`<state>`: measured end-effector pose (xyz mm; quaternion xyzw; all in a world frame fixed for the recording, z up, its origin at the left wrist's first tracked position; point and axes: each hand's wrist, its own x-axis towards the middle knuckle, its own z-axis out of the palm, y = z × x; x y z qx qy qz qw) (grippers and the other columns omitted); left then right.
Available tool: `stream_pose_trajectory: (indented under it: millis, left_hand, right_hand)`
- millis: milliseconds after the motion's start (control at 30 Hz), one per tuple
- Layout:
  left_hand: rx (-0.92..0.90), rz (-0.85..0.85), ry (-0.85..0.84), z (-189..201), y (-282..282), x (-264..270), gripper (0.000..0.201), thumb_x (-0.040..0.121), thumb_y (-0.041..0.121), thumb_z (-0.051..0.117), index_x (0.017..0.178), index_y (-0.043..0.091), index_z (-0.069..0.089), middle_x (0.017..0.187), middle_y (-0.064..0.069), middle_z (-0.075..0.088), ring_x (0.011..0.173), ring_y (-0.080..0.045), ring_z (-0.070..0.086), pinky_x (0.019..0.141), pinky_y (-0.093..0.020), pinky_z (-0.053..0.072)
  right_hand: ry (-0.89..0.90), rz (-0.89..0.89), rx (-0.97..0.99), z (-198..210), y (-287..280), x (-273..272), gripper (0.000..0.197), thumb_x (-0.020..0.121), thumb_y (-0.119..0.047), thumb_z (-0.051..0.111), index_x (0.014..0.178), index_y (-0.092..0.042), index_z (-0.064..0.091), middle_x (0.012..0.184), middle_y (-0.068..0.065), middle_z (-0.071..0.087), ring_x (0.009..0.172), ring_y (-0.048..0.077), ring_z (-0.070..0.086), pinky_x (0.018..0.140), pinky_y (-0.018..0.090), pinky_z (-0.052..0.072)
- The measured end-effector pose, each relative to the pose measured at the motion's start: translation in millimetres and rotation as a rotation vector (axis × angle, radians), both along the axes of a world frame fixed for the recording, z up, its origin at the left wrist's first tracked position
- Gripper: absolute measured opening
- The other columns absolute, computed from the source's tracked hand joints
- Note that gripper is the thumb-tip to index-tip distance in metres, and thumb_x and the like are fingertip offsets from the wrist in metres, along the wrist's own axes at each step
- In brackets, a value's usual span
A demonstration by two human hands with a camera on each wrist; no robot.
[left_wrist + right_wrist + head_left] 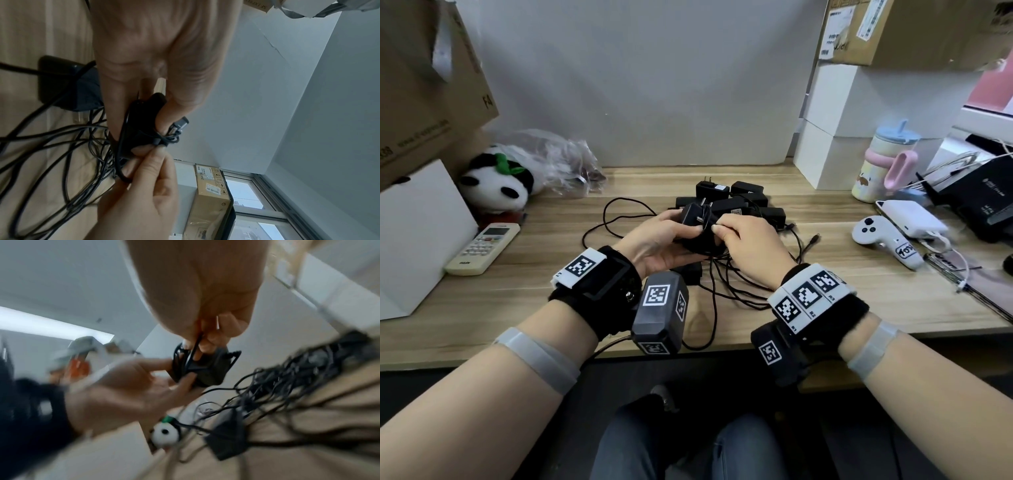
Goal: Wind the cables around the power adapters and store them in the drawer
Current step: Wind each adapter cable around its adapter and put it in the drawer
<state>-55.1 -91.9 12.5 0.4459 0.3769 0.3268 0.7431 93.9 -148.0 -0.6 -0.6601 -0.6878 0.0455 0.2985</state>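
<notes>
Head view: a black power adapter (692,216) sits between the two hands, lifted just above the wooden desk (859,274) in front of the person. The left hand (654,241) lies palm up under it, forearm reaching in from the lower left, fingers and thumb curled round the adapter's body. The right hand (748,240) comes in from the lower right with its back upward, and its fingertips (717,229) pinch a thin black cable (709,219) against the adapter's side. In the left wrist view several turns of the cable already lie round the adapter (141,129), and the right hand (144,191) pinches the cable beside it. The right wrist view is blurred but shows the same grip on the adapter (203,368).

Loose cables (726,274) trail from the hands across the desk toward its near edge. Just behind the hands lies a pile of more black adapters (743,198). Farther left are a white remote control (482,248) and a toy panda (498,181); to the right, a white game controller (876,236) and a pastel cup (887,161).
</notes>
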Motion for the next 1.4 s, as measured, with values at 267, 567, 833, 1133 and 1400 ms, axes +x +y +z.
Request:
stream_pose_trajectory:
  millis: [267, 567, 833, 1133, 1400]
  left_hand:
    - [0.036, -0.062, -0.016, 2.8, 4.2, -9.0, 0.038, 0.086, -0.007, 0.055, 0.118, 0.012, 0.056, 0.102, -0.014, 0.063, 0.084, -0.026, 0.068, 0.063, -0.036, 0.06]
    - [0.171, -0.128, 0.148, 1.0, -0.9, -12.8, 0.039, 0.083, -0.009, 0.06, 0.119, 0.005, 0.054, 0.106, -0.017, 0.063, 0.085, -0.027, 0.067, 0.066, -0.033, 0.06]
    - [0.114, -0.127, 0.118, 5.7, 1.1, -7.3, 0.022, 0.091, -0.007, 0.049, 0.103, 0.006, 0.062, 0.092, -0.01, 0.067, 0.082, -0.022, 0.066, 0.064, -0.03, 0.06]
    - [0.083, -0.17, 0.015, 0.6, -3.9, 0.3, 0.026, 0.095, -0.004, 0.042, 0.111, 0.006, 0.059, 0.101, -0.011, 0.065, 0.096, -0.022, 0.063, 0.075, -0.032, 0.058]
    - [0.178, -0.1, 0.108, -3.6, -7.2, 6.5, 0.019, 0.091, -0.001, 0.053, 0.105, 0.006, 0.063, 0.097, -0.012, 0.066, 0.084, -0.022, 0.066, 0.064, -0.027, 0.059]
  right_hand:
    - [-0.322, -0.019, 0.107, 11.4, -7.1, -5.6, 0.02, 0.099, -0.026, 0.037, 0.09, -0.016, 0.051, 0.086, 0.003, 0.06, 0.084, 0.024, 0.049, 0.063, 0.033, 0.029]
    - [0.16, 0.207, -0.273, 16.0, -2.5, -0.4, 0.036, 0.098, -0.017, 0.041, 0.063, -0.019, 0.049, 0.062, -0.005, 0.05, 0.052, 0.005, 0.047, 0.055, 0.017, 0.038]
    - [0.076, -0.104, 0.12, 8.0, 0.0, -0.7, 0.026, 0.086, -0.042, 0.061, 0.068, -0.023, 0.062, 0.062, -0.008, 0.058, 0.062, 0.008, 0.051, 0.056, 0.023, 0.034]
    - [0.545, 0.015, 0.025, 9.5, 2.8, 5.6, 0.011, 0.083, -0.012, 0.068, 0.073, -0.017, 0.07, 0.068, -0.002, 0.067, 0.06, 0.003, 0.058, 0.059, 0.013, 0.043]
    - [0.504, 0.017, 0.128, 13.3, -5.1, 1.9, 0.014, 0.083, -0.014, 0.067, 0.095, -0.021, 0.067, 0.064, -0.002, 0.064, 0.06, 0.01, 0.059, 0.054, 0.021, 0.051]
